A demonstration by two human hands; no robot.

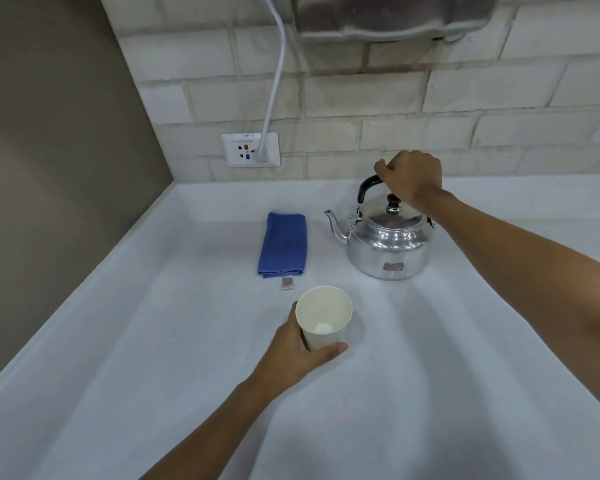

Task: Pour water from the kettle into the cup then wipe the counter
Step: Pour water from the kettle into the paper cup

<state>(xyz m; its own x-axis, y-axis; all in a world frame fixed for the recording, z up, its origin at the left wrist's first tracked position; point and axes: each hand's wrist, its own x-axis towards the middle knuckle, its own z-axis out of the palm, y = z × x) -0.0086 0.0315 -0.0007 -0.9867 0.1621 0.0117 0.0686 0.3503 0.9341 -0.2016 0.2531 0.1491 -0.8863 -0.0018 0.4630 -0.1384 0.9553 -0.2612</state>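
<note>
Kettle (387,244) handle gripped by right hand (413,176); left hand (300,348) wraps the cup (324,317).

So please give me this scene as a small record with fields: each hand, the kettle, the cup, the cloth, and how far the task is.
left hand: wrapped around the cup
right hand: closed on the kettle's black handle
kettle: metal, lid on, standing on the counter, spout to the left
cup: white, upright, looks empty
cloth: blue, folded, left of the kettle
task: pouring not yet begun
</note>
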